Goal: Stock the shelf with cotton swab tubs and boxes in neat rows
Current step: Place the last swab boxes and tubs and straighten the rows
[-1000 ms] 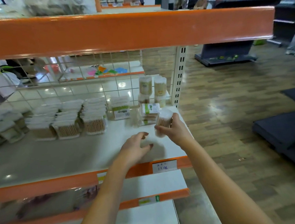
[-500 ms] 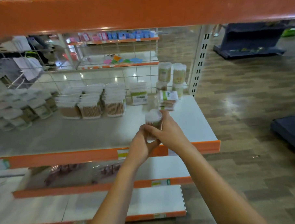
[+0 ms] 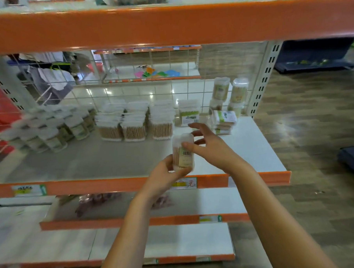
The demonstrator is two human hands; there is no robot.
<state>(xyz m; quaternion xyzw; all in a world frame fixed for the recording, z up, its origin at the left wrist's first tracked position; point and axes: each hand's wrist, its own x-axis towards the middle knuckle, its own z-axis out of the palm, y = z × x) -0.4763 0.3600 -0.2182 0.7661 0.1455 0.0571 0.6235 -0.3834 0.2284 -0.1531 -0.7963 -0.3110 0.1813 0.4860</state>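
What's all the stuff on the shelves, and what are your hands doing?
Held tub: one, clear with wooden swabs and a barcode label, in front of the middle shelf.
Square tubs: several, clear with white lids, rows at the middle of the shelf.
Round jars: many, clear with green labels, left, blurred.
Flat boxes: a small stack, white and green, right.
Tall tubs: about four, stacked in twos, back right corner.
Shelf: white board, orange front edge.
Left hand: grips the held tub from below.
Right hand: thumb touches the tub, fingers spread.
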